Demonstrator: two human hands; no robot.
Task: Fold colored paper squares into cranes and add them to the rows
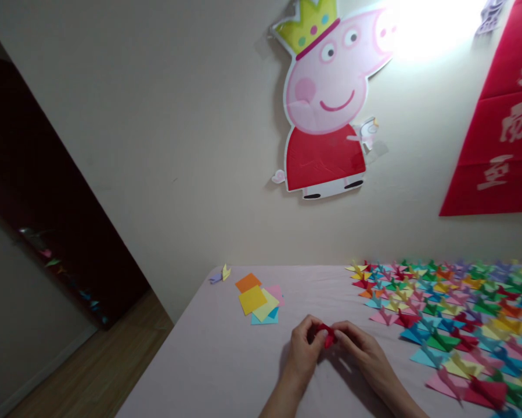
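Note:
A small folded piece of red paper (329, 337) is between my two hands, just above the pale pink tabletop. My left hand (303, 348) pinches its left side with thumb and fingers. At its right side, my right hand (360, 343) is closed, thumb and index finger on the paper's edge. Parts of the red paper are hidden behind the fingertips, so its exact folded shape cannot be made out. Beyond my left hand lie loose square sheets of paper, with a yellow-orange sheet (252, 300) on top of several others.
Rows of colourful folded paper cranes (443, 341) cover the right side of the table (191, 360). Two more folded pieces (220, 275) sit at the far left corner. Behind the table rises a wall (177, 145) bearing a cartoon pig cutout (326, 157) and a red banner (491, 145).

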